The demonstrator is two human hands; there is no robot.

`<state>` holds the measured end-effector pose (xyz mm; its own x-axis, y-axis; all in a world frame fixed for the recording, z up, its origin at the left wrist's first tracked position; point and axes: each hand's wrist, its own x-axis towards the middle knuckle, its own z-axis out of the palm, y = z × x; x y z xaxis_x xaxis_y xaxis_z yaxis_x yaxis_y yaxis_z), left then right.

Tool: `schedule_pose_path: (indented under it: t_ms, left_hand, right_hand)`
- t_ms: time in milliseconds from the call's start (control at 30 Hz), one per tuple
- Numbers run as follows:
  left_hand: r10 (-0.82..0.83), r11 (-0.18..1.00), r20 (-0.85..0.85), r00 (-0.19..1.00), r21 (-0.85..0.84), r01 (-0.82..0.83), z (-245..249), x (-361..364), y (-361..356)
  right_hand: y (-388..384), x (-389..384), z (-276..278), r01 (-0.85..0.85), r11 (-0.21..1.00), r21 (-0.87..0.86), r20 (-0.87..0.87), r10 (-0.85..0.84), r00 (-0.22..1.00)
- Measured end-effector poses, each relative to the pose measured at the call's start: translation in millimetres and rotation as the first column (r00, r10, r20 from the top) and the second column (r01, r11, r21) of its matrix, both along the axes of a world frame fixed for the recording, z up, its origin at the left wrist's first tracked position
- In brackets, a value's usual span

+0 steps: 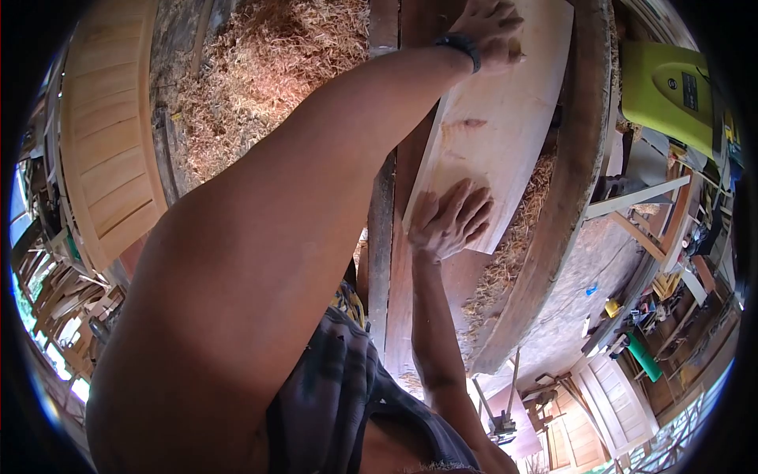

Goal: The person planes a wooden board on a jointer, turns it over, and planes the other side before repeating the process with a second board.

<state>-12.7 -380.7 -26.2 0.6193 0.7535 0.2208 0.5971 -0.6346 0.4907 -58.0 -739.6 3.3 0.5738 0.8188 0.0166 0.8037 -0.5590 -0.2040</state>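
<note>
A pale wooden board (493,134) with a dark knot lies lengthwise on a workbench. My left hand (491,35), with a dark band at the wrist, reaches across to the board's far part and rests on it, fingers spread. Nearer to my body, my right hand (452,220) lies palm down on the board's near end. Its fingers are apart and the thumb is by the left edge. Neither hand is wrapped round anything. The board's far end runs out of view at the top.
Wood shavings (276,71) are heaped at the upper left, beside a panelled wooden door (114,134). A thick timber beam (572,182) runs along the right of the board. Beyond it stands a yellow-green machine housing (667,95). Frames and scrap wood crowd the right.
</note>
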Motion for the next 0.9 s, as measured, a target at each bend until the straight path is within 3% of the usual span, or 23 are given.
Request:
schedule_pose_path:
  t_ms: [200, 467, 900]
  left_hand:
    - [-0.022, 0.998, -0.053, 0.998, 0.052, 0.025, 5.1, -0.1, 11.7]
    - [0.017, 0.995, 0.056, 0.998, 0.101, -0.023, -11.8, 8.6, 30.4]
    - [0.044, 0.991, 0.023, 0.999, 0.126, -0.046, -18.2, 16.6, 61.0]
  right_hand:
    - [12.0, 5.9, -1.5, -0.031, 1.0, -0.001, 0.061, 0.031, 0.998]
    - [27.1, 11.5, -3.2, -0.04, 0.999, -0.017, 0.06, 0.041, 0.997]
    - [55.4, 24.3, -8.3, -0.075, 0.994, -0.078, 0.072, 0.081, 0.994]
